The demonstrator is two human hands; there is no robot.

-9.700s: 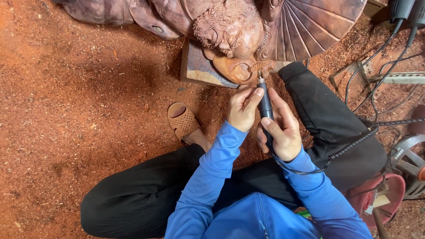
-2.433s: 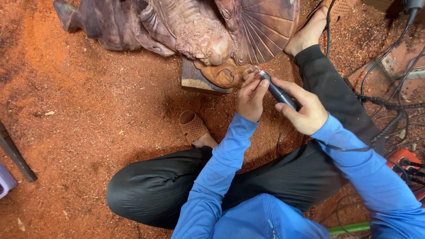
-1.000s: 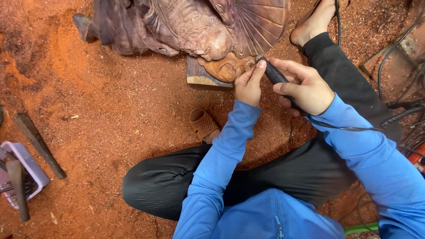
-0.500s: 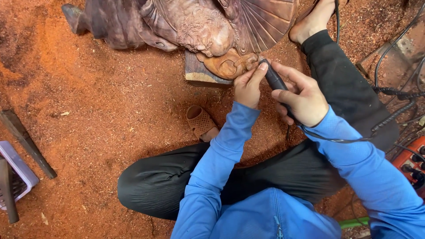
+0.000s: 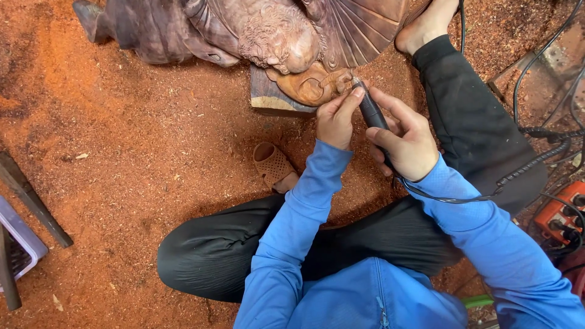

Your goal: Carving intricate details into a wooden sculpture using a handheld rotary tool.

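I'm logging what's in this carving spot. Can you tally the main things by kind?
Carved wooden statue: 1
Wooden block: 1
Rotary tool, held in right hand, steadied by left hand: 1
Brown sandal: 1
Orange power box: 1
Total: 5

The wood carving (image 5: pixel 286 36) looks smooth and slightly glossy, reddish-brown. The floor (image 5: pixel 122 152) is all rough, matt red sawdust. The rotary tool (image 5: pixel 372 113) is matt black plastic with a metal tip, and the sleeves (image 5: pixel 304 231) are soft blue cloth.
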